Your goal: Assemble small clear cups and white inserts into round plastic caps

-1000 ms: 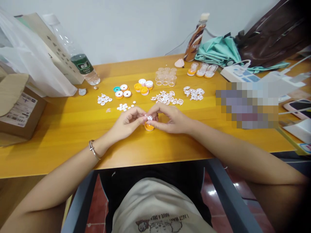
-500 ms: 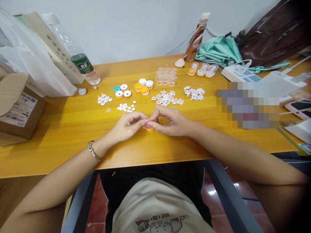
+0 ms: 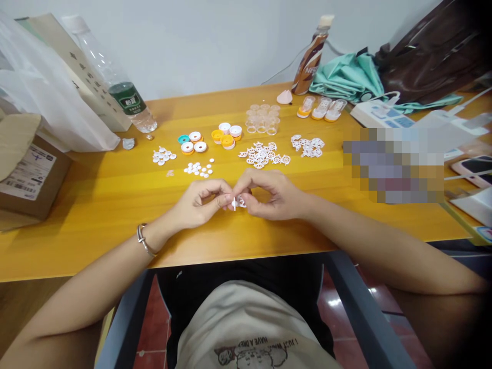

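Between the fingertips of both hands is a small white plastic part (image 3: 234, 204), with a thin disc-like edge turned toward me and an openwork piece (image 3: 242, 202) at its right. My left hand (image 3: 203, 202) pinches the left side with thumb and index finger. From the right, my right hand (image 3: 272, 197) closes its thumb and fingers on the openwork side; the fingers partly hide the part. Just beyond the hands lie a pile of white openwork wheels (image 3: 261, 154), several white round caps (image 3: 198, 169), white stemmed discs (image 3: 163, 155), and coloured ring-shaped bases (image 3: 192, 143).
Clear cups (image 3: 263, 119), white openwork pieces (image 3: 308, 146) and capsule-like assemblies (image 3: 323, 109) stand farther back. A water bottle (image 3: 132, 105) and cardboard box (image 3: 33, 169) are left. A coffee bottle (image 3: 310, 61), green umbrella (image 3: 344, 79) and power strip (image 3: 380, 117) are right.
The orange round piece seen under my fingertips has gone from sight. The white part now shows edge-on between them, and my right thumb and fingers have parted slightly from my left.
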Demonstrator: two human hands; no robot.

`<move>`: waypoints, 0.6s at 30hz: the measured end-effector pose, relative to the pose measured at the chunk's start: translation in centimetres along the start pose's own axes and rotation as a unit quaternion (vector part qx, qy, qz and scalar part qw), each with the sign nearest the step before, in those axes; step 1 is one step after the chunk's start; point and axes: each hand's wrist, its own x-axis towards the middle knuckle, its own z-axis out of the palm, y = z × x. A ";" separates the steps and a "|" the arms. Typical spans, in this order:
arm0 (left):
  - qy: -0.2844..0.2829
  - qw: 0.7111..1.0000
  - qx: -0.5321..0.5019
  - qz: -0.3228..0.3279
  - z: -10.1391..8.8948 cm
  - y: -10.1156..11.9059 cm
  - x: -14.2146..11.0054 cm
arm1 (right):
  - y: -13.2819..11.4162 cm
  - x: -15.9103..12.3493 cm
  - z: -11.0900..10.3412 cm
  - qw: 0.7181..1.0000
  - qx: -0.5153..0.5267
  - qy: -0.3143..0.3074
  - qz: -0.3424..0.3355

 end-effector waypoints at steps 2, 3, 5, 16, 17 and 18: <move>0.002 1.000 0.002 -0.003 0.0 0.3 -0.1 | 0.0 0.0 -0.1 1.000 -0.017 0.011 0.007; 0.007 1.000 0.004 -0.005 0.0 0.4 0.0 | 0.1 0.1 -0.1 1.000 -0.018 0.015 0.013; 0.019 1.000 0.007 -0.008 0.0 0.5 0.1 | 0.3 0.2 0.0 0.999 -0.008 0.015 0.027; 0.086 0.996 0.022 -0.020 0.2 0.3 0.5 | 0.7 0.3 0.4 0.999 0.009 0.034 0.040; 0.089 0.996 0.022 -0.025 0.2 0.3 0.5 | 0.7 0.3 0.3 0.999 -0.016 0.036 0.030; 0.091 0.995 0.022 -0.027 0.2 0.3 0.6 | 0.8 0.3 0.3 0.998 -0.042 0.037 0.018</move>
